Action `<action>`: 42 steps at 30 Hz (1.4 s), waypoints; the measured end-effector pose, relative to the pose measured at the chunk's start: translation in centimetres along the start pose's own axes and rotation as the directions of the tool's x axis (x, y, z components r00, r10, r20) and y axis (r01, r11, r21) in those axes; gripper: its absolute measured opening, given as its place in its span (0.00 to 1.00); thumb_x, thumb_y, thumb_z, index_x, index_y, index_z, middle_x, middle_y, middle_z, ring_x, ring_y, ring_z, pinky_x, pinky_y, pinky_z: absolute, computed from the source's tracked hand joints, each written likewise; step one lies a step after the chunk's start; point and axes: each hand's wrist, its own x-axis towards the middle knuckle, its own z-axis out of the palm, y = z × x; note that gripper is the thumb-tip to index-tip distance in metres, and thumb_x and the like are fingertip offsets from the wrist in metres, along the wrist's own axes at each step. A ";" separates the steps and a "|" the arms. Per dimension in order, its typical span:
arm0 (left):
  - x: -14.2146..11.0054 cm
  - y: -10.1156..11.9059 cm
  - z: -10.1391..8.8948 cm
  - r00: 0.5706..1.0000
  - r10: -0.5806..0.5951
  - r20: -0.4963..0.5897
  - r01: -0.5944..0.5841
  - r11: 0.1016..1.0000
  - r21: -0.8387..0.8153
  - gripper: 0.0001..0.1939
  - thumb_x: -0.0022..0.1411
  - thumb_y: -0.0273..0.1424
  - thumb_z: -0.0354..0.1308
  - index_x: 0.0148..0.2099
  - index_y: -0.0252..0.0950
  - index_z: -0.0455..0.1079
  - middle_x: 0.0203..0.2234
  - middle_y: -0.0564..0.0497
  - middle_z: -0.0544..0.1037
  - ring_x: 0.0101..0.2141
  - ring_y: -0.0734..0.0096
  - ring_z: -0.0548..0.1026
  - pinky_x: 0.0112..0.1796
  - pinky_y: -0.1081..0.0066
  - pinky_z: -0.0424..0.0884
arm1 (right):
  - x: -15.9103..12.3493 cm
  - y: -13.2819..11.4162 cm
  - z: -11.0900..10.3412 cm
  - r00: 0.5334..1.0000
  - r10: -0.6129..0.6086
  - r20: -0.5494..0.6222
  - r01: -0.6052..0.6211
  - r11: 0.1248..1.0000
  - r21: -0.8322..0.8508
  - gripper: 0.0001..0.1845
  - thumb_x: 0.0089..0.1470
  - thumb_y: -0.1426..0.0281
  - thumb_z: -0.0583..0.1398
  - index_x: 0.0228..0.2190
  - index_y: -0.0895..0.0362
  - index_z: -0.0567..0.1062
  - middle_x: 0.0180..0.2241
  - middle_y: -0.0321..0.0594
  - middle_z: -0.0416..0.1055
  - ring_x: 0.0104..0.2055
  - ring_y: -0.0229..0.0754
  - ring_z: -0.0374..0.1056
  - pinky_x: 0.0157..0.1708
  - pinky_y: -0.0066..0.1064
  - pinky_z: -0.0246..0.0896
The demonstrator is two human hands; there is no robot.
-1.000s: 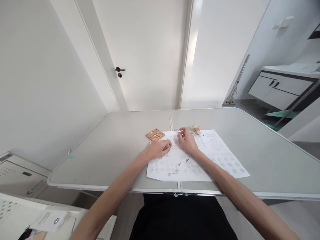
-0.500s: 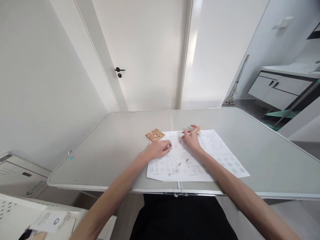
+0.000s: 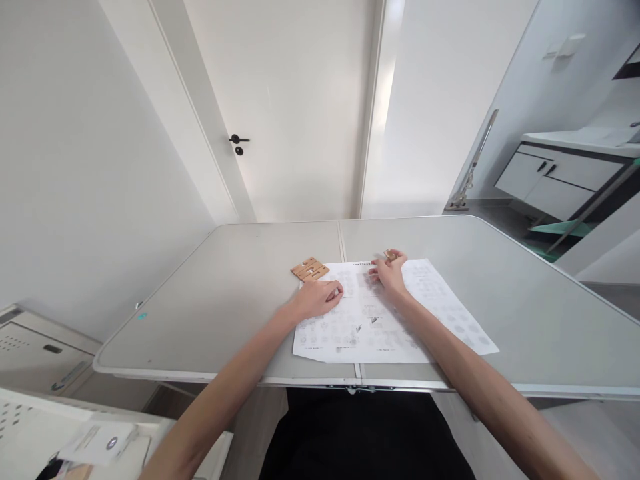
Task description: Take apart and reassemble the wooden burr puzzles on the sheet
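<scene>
A printed sheet of paper (image 3: 370,340) lies across the table's middle seam, with rows of grey patches and small dark marks. My left hand (image 3: 320,298) rests on its left side, fingers curled in; whatever they may hold is hidden. Just beyond that hand is a brown wooden board (image 3: 311,268) with cut-out slots, partly over the sheet's corner. My right hand (image 3: 391,272) is above the sheet's far edge, pinching a small pale wooden piece (image 3: 389,255) between thumb and forefinger. Its other fingers are loosely bent.
The grey folding table (image 3: 210,300) has a raised metal rim. Behind it stands a white door (image 3: 295,100) with a black handle. A white cabinet (image 3: 45,353) is at the lower left, and a sink unit (image 3: 560,173) stands far right beside a mop (image 3: 473,163).
The right hand has shifted slightly right, and its thumb and forefinger have closed on the pale wooden piece and raised it. The left hand and the board stay in place.
</scene>
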 end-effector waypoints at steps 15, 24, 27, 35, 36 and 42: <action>0.1 0.2 -0.2 1.000 -0.005 0.010 0.005 1.000 0.008 0.10 0.71 0.32 0.51 0.45 0.38 0.74 0.26 0.54 0.78 0.25 0.73 0.73 0.28 0.73 0.60 | -0.5 -0.4 0.2 0.999 -0.023 -0.025 0.021 0.999 -0.046 0.27 0.47 0.67 0.65 0.42 0.46 0.55 0.43 0.30 0.64 0.25 0.30 0.68 0.16 0.21 0.59; 0.1 0.1 -0.2 1.000 -0.001 0.003 0.001 1.000 -0.016 0.10 0.71 0.33 0.52 0.44 0.38 0.74 0.25 0.54 0.77 0.25 0.72 0.73 0.29 0.72 0.61 | -1.2 -1.1 0.3 0.997 -0.072 0.034 0.075 0.991 -0.114 0.23 0.50 0.68 0.64 0.42 0.47 0.57 0.33 0.30 0.64 0.27 0.36 0.64 0.21 0.25 0.59; 0.1 0.1 0.0 1.000 -0.015 -0.018 0.015 0.999 -0.041 0.09 0.70 0.33 0.53 0.44 0.39 0.75 0.25 0.54 0.77 0.26 0.71 0.74 0.30 0.72 0.63 | -1.8 -1.6 0.7 0.988 -0.117 0.097 0.128 0.984 -0.122 0.21 0.50 0.68 0.64 0.41 0.47 0.58 0.28 0.29 0.61 0.27 0.38 0.62 0.23 0.26 0.57; 0.8 0.3 0.2 0.948 -0.245 -0.202 0.166 0.924 -0.344 0.10 0.70 0.38 0.56 0.42 0.37 0.72 0.26 0.53 0.77 0.27 0.72 0.74 0.32 0.71 0.68 | -4.6 -4.5 2.0 0.876 -0.117 0.469 0.108 0.993 0.046 0.18 0.52 0.65 0.65 0.38 0.48 0.61 0.25 0.27 0.61 0.26 0.37 0.56 0.23 0.25 0.54; 1.0 0.2 0.3 0.930 -0.284 -0.233 0.172 0.897 -0.408 0.11 0.70 0.40 0.57 0.43 0.37 0.72 0.28 0.52 0.77 0.28 0.72 0.74 0.33 0.71 0.69 | -5.0 -4.8 2.1 0.846 -0.104 0.523 0.090 0.995 0.051 0.17 0.53 0.64 0.66 0.38 0.48 0.62 0.25 0.28 0.62 0.27 0.37 0.57 0.24 0.25 0.54; 1.5 -0.2 0.7 0.880 -0.411 -0.238 0.119 0.676 -0.727 0.25 0.64 0.45 0.65 0.55 0.35 0.64 0.47 0.41 0.77 0.43 0.67 0.77 0.42 0.68 0.74 | -6.5 -6.4 2.2 0.673 -0.028 0.739 -0.027 0.998 0.062 0.17 0.53 0.60 0.67 0.35 0.50 0.64 0.26 0.29 0.63 0.27 0.36 0.58 0.26 0.27 0.54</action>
